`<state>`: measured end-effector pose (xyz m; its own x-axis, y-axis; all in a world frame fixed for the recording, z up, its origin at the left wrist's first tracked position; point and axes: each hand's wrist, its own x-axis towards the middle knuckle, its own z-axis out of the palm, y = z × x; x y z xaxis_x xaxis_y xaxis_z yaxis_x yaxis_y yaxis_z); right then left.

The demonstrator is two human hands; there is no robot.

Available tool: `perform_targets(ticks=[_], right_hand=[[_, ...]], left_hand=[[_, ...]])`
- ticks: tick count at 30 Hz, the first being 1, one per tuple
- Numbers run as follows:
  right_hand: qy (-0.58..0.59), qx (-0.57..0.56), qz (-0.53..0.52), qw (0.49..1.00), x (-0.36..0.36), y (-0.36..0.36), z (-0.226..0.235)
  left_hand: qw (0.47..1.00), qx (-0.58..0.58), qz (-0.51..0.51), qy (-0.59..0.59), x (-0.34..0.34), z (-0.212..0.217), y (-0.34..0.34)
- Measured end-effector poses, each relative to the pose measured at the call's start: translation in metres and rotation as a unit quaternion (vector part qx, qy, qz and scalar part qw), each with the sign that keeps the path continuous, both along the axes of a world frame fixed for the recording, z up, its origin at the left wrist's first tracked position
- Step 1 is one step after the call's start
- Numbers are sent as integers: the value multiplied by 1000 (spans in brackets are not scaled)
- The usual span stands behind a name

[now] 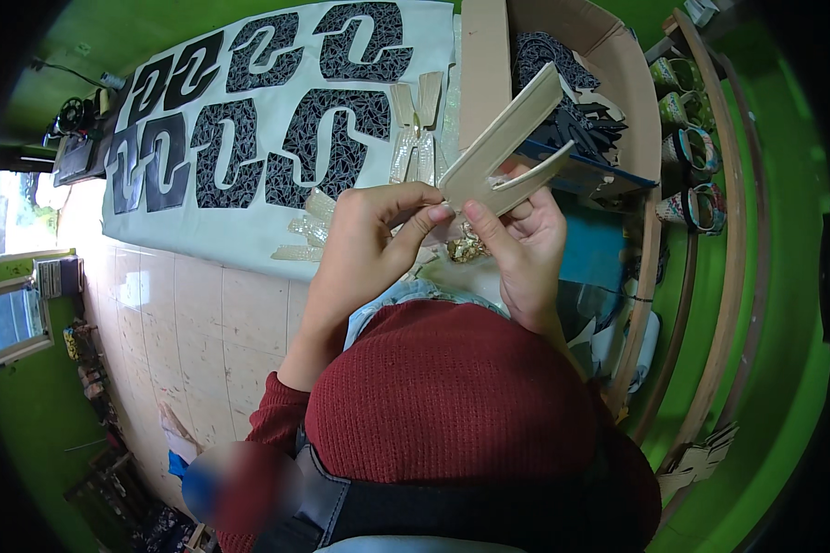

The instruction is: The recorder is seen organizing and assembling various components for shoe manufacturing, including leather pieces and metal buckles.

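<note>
Both hands are closed on a cream forked sandal upper piece [505, 129], held up in front of my chest with its longer arm pointing up and to the right. My left hand [364, 240] pinches its near end between thumb and fingers. My right hand [533, 249] grips the shorter arm's side, thumb on top and fingers partly hidden behind. Just below the thumbs hangs a shiny gold crumpled-looking ornament [468, 247]; whether it is attached to the piece I cannot tell. More cream strap pieces [415, 158] lie on the table beyond, and others [309, 226] fan out beside my left wrist.
On the white-covered table [249, 241] lie several black patterned cut-out pieces [226, 152] in rows. A cardboard box [487, 69] at the back right holds dark pieces. Finished-looking sandals [696, 152] sit on a wooden rack [729, 276] along the green wall. Pale floor tiles [198, 323] show at left.
</note>
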<state>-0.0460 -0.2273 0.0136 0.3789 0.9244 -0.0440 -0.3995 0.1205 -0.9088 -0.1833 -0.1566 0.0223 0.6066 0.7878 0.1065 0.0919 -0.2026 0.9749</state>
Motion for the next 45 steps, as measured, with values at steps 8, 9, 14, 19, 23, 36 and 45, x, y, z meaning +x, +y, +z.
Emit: perform_targets(ticks=[8,9,14,19,23,36,45], right_hand=[[-166,12,-41,985,-2,4,-9],[-165,13,-40,985,-2,4,-12],[-190,66,-55,978,-2,5,-15],[-90,28,-7,995,0,3,-4],[-37,6,21,999,6,2,-6],[122,-46,114,985,14,-2,-15],[17,-23,117,993,18,4,-12]], left_hand=[[981,138,31,136,2,5,1],[983,146,50,99,3,2,0],[979,173,72,77,4,1,0],[982,159,53,87,1,0,-1],[991,103,31,77,1,3,0],[997,-18,-24,64,-6,3,-1],[997,-78,-9,-9,-1,9,-7]])
